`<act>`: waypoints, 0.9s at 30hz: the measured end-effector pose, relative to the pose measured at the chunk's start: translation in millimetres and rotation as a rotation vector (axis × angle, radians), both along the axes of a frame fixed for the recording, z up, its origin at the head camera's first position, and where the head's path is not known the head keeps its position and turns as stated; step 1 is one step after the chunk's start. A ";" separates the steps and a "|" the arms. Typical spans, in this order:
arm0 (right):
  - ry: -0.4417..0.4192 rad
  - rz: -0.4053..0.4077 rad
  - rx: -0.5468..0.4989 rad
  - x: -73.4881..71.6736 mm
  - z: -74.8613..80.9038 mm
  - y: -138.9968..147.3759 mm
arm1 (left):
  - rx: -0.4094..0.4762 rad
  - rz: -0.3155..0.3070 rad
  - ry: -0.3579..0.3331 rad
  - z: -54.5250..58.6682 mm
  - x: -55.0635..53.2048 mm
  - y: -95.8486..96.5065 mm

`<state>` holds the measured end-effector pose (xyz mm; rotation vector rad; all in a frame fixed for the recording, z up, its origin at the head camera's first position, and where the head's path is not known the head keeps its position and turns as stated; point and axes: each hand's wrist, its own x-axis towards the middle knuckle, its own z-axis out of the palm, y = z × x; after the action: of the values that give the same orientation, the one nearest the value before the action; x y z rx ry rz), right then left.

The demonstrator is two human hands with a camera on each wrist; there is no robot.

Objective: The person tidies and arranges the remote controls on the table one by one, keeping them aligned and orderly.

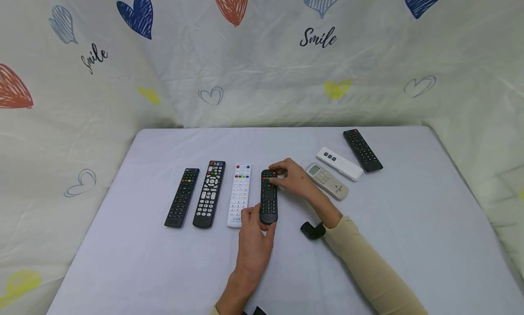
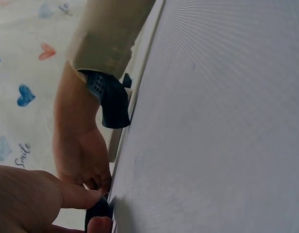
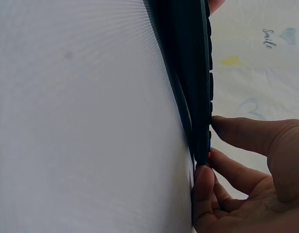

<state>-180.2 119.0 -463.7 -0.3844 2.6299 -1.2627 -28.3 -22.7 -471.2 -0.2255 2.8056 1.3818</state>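
A black remote control (image 1: 269,197) with rows of small buttons lies lengthwise at the middle of the white table, both hands on it. At its near end, my left hand (image 1: 254,244) pinches it between thumb and fingers; only a dark tip of the remote (image 2: 97,211) shows in the left wrist view. My right hand (image 1: 295,178) grips the far end, the thumb over the buttoned face. Seen edge-on in the right wrist view, the remote (image 3: 191,68) stands close against the tabletop, with fingertips of the right hand (image 3: 256,179) around its end.
Left of it lie a white remote (image 1: 239,192), a black one with white buttons (image 1: 209,194) and another black one (image 1: 182,197). Off right are a beige remote with a small screen (image 1: 327,181), a white one (image 1: 341,165) and a black one (image 1: 363,151). Behind hangs a heart-printed cloth (image 1: 262,65).
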 end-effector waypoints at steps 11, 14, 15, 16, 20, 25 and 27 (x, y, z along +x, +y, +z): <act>-0.016 -0.047 -0.033 2.0 7.0 9.5 | -0.054 0.012 0.022 3.9 3.1 0.0; -0.010 -0.071 -0.043 1.3 11.5 16.2 | -0.071 0.019 0.051 5.6 4.4 0.9; -0.003 -0.075 -0.048 0.6 12.8 18.6 | -0.070 0.019 0.071 6.1 4.7 1.4; 0.002 -0.080 -0.055 -0.1 14.3 20.9 | -0.069 0.017 0.095 6.4 4.9 2.3; 0.024 -0.100 -0.085 -2.8 20.0 31.7 | -0.055 -0.027 0.213 5.3 5.3 7.2; 0.041 -0.125 -0.097 -4.9 24.5 46.0 | -0.033 -0.134 0.290 4.3 4.6 16.1; 0.038 -0.135 -0.092 -4.2 25.8 51.5 | -0.034 -0.181 0.307 5.4 4.0 19.9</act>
<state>-184.4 170.5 -437.9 -0.2504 2.6759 -1.4355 -24.2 -2.8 -465.8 0.2580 2.9953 1.4374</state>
